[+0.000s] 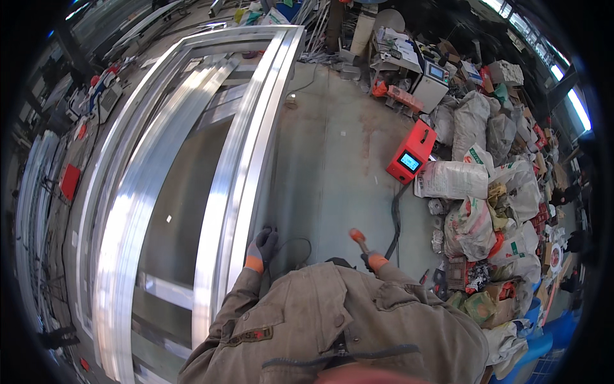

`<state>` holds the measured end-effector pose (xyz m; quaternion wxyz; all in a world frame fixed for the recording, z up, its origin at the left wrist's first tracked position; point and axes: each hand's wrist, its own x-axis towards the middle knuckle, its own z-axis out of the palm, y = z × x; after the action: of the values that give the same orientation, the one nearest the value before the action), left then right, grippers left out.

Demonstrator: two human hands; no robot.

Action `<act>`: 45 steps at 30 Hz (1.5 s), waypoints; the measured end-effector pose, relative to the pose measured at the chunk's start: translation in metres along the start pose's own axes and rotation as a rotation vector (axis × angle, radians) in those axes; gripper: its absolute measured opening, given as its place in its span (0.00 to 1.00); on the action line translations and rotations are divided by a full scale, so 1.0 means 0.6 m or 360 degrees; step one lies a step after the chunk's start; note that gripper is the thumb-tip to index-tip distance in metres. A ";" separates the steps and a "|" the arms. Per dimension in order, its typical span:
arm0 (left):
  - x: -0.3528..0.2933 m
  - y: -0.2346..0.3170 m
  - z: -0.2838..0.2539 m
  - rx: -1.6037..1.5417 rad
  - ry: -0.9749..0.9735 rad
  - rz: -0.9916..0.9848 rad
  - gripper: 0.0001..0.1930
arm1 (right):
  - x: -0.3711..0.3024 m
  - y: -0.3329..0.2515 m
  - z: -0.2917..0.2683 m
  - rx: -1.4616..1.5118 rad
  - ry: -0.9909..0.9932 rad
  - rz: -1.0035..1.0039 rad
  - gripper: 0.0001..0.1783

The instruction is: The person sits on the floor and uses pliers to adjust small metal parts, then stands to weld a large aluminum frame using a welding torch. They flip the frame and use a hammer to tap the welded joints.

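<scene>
My right hand (374,260), in a dark glove with an orange cuff, is closed around the handle of a mallet (357,235) with an orange-red head. The mallet points away from me over the floor. My left hand (263,246), gloved the same way, hangs beside the near right rail of a large silver metal frame (246,153). Its fingers look loosely apart, with nothing visible in them; whether it touches the rail I cannot tell. Long shiny metal profiles (153,166) lie lengthwise inside the frame.
A red machine (411,152) with a lit screen stands on the floor ahead right, with a thick black hose (395,221) running from it toward me. Sacks (473,224) and boxes pile up along the right. A cluttered desk (396,48) stands farther off; more profiles (38,192) lie far left.
</scene>
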<state>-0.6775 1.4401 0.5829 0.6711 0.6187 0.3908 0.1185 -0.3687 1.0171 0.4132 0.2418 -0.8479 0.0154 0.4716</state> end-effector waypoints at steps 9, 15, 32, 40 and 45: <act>0.417 0.220 0.012 0.0349 0.0318 0.0202 0.42 | 0.204 -0.013 -0.161 -0.0270 0.0008 0.0132 0.24; 0.745 0.353 0.057 0.0364 0.0595 0.0180 0.41 | 0.446 -0.233 -0.310 -0.0923 -0.0105 -0.0111 0.22; 1.406 0.553 0.013 0.1512 0.1027 -0.0141 0.60 | 0.875 -1.369 -0.700 0.1003 -0.0074 -0.0376 0.18; 1.571 0.631 -0.022 0.1168 0.0846 -0.0842 0.43 | 0.910 -1.739 -0.743 0.0649 -0.0396 -0.0587 0.17; 1.573 0.670 -0.010 0.1067 0.1068 -0.0923 0.47 | 1.088 -2.022 -0.747 0.0205 -0.0347 -0.0591 0.26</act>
<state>0.0780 2.1343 0.5979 0.2814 0.5938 0.7537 -0.0114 0.6565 2.0293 0.5625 0.3784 -0.7629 -0.1372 0.5060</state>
